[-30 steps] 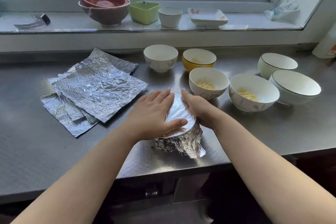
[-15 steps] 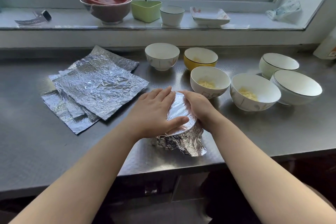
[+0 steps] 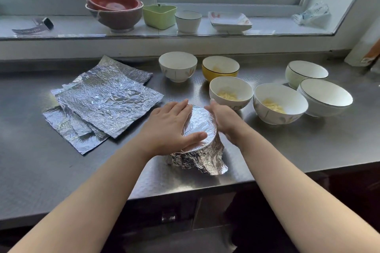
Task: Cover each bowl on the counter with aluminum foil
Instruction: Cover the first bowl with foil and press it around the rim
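A foil-covered bowl (image 3: 202,127) stands near the counter's front edge, its foil crumpled down the sides. My left hand (image 3: 168,127) lies on its left rim with the thumb across the top. Against the right side presses my right hand (image 3: 225,121). A stack of foil sheets (image 3: 102,100) lies to the left. Several uncovered bowls stand behind and to the right: a white bowl (image 3: 177,65), a yellow bowl (image 3: 220,68), two white bowls with yellow food (image 3: 231,91) (image 3: 279,102), and two empty ones (image 3: 306,73) (image 3: 324,96).
The steel counter (image 3: 30,170) drops off at its front edge just below the wrapped bowl. On the windowsill (image 3: 72,26) stand stacked red-brown bowls (image 3: 115,10), a green container (image 3: 159,15), a white cup (image 3: 188,20), square plates (image 3: 229,20) and a plastic bag (image 3: 312,14).
My hands have stayed on the wrapped bowl, and my right hand has slid slightly further down its right side. The bowls and sheets have not moved.
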